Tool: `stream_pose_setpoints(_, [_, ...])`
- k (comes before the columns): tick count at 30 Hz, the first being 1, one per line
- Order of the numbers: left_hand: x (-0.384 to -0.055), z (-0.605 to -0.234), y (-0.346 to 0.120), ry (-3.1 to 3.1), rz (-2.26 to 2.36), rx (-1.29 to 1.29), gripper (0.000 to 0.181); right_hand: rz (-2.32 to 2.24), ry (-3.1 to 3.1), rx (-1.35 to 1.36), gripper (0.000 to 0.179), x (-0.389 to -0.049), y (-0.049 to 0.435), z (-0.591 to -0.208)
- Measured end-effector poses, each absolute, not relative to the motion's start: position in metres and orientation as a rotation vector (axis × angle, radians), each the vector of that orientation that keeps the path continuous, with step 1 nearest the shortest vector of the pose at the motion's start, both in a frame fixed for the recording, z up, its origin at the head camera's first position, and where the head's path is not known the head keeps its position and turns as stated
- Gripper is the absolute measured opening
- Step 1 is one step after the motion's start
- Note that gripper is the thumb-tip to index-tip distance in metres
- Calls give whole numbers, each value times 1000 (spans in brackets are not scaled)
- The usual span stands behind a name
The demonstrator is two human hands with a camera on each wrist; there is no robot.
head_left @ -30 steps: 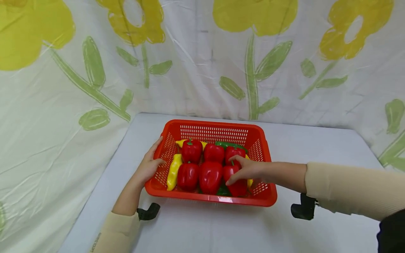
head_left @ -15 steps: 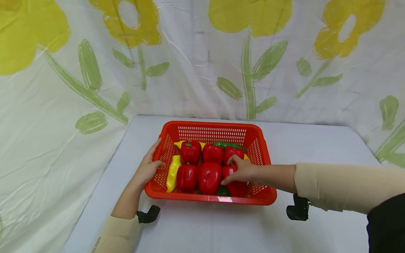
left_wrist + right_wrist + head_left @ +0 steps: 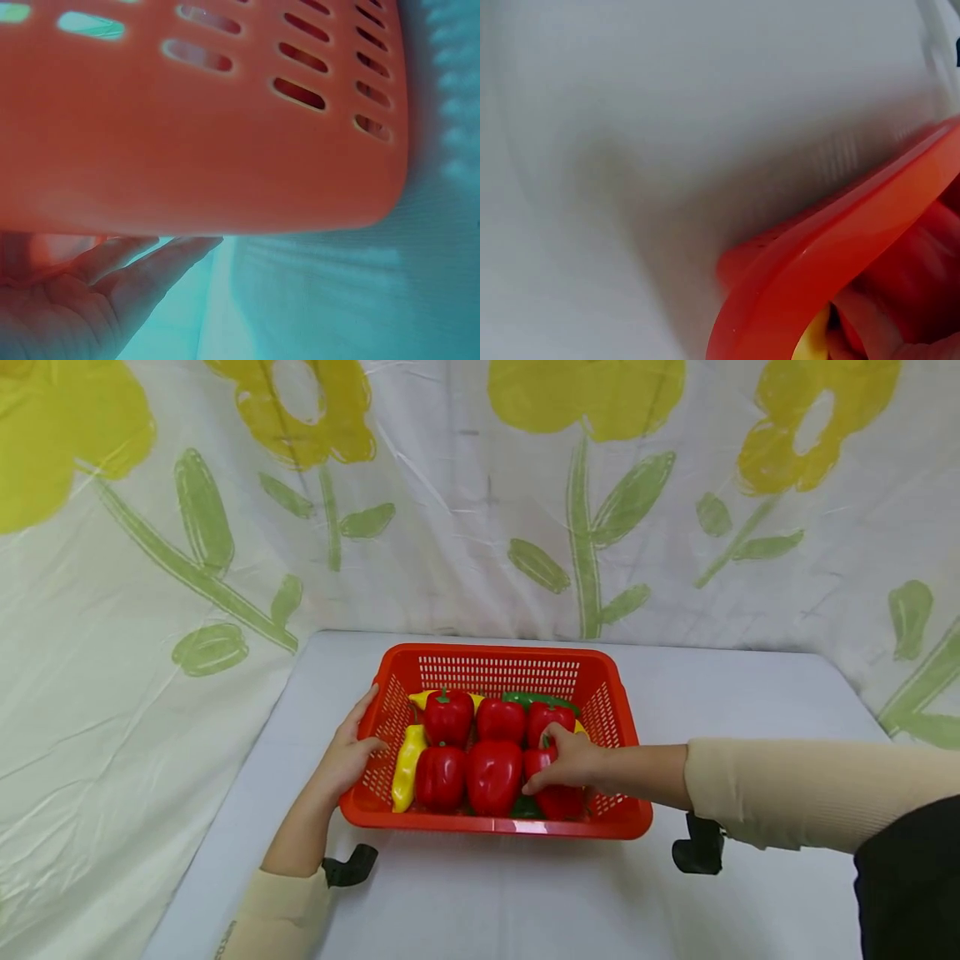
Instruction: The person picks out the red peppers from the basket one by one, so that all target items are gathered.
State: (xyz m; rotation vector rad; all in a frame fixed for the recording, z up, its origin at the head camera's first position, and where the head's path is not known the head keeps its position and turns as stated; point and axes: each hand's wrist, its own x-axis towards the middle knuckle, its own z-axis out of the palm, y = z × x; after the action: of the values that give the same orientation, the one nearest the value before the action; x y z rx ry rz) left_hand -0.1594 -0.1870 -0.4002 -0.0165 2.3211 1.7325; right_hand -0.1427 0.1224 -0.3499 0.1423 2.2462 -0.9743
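A red plastic basket point(image 3: 495, 827) holds several glossy red bell peppers point(image 3: 493, 777). My left hand point(image 3: 343, 762) holds its left rim, the thumb over the edge and the fingers outside. In the left wrist view, that hand's fingers point(image 3: 154, 281) lie against the perforated basket wall point(image 3: 187, 165). Inside the basket, my right hand point(image 3: 573, 762) grips the front-right red bell pepper point(image 3: 561, 803), thumb on its left side and fingers over its top. The right wrist view shows mostly the basket rim point(image 3: 810, 262), with part of the right hand point(image 3: 870, 322) behind it.
A long yellow pepper point(image 3: 407, 768) lies along the basket's left side, another yellow one behind the red ones. A long green pepper point(image 3: 542, 700) is at the back. The basket stands on a white table point(image 3: 720, 693) before a flower-printed curtain point(image 3: 450, 527).
My right hand has shifted slightly left and closed in around the front-right bell pepper. The left hand keeps its place on the rim. The whole view has drifted a little.
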Motion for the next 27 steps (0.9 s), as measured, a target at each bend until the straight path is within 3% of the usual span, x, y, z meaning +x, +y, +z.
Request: stream_pose_setpoints(27, [-158, -401, -188, 2323, 1730, -48, 77, -1176, 2185, -41, 63, -136, 146, -339])
